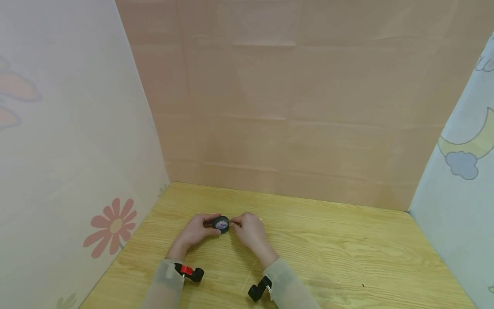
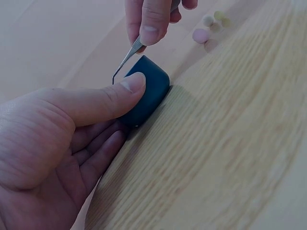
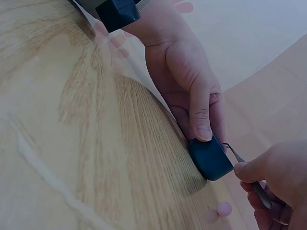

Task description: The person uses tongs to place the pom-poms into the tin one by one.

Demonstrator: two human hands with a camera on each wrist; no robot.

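Note:
A small dark blue round container (image 1: pixel 221 230) stands on the wooden table, with something pale and purplish showing inside its rim in the head view. My left hand (image 1: pixel 194 229) grips it from the left, thumb on the near side and fingers round the far side. My right hand (image 1: pixel 251 231) pinches a pair of metal tweezers (image 2: pixel 126 60) between thumb and fingers. Their bent tips reach over the container's open top, as the right wrist view also shows beside the container (image 3: pixel 211 160). Whether the tips hold anything I cannot tell.
Beyond the container lie a pink ball (image 2: pixel 201 36), a white ball (image 2: pixel 208 20) and a yellow ball (image 2: pixel 219 17), all small. The wooden table (image 1: pixel 347 249) meets a brown back wall (image 1: pixel 289 107) and patterned side walls. A tiny dark speck (image 1: pixel 363 285) lies at the right.

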